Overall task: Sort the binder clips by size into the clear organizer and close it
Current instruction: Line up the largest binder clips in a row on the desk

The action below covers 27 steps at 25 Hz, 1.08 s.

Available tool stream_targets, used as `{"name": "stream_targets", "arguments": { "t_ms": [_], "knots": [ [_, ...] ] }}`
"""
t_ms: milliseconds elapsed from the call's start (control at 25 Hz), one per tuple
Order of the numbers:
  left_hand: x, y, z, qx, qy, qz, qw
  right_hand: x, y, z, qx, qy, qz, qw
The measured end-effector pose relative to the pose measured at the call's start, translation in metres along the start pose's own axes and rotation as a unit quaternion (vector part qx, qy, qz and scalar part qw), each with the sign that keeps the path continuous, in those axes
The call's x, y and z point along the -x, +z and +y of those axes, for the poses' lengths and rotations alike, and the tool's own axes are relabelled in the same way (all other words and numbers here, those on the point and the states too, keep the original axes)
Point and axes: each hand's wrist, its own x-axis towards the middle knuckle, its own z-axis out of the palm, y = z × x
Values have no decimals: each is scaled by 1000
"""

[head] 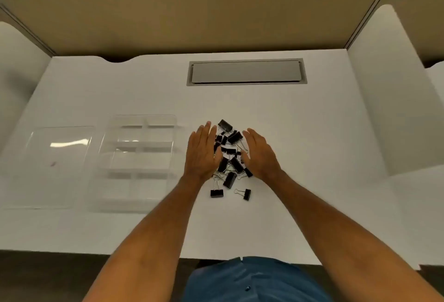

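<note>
A heap of black binder clips [231, 157] of different sizes lies on the white desk, a little right of centre. My left hand [203, 152] rests flat against the heap's left side and my right hand [260, 153] against its right side, fingers straight, holding nothing. Two clips [217, 193] [246, 194] lie apart just in front of the heap. The clear organizer [138, 157], with several empty compartments, stands open to the left of my left hand. Its clear lid [51, 167] lies flat further left.
A grey cable hatch [246, 71] is set into the desk behind the clips. Tan partition walls [168, 20] close off the back and sides. The desk's front edge [144, 254] runs just above my lap.
</note>
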Motion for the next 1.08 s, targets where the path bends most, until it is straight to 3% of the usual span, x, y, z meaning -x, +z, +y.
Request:
{"name": "stream_targets", "arguments": {
  "t_ms": [280,440,760,1080],
  "knots": [
    [32,23,7,74,9,-69,995,21,12,3,-18,-53,-109,993],
    [34,21,7,91,-17,-159,983,21,11,3,25,-58,-192,979],
    [24,22,4,70,-27,-228,971,12,7,-2,12,-26,-216,976],
    [20,17,-6,67,-14,-222,973,21,-7,-7,-2,-9,-187,982]
  ]
}}
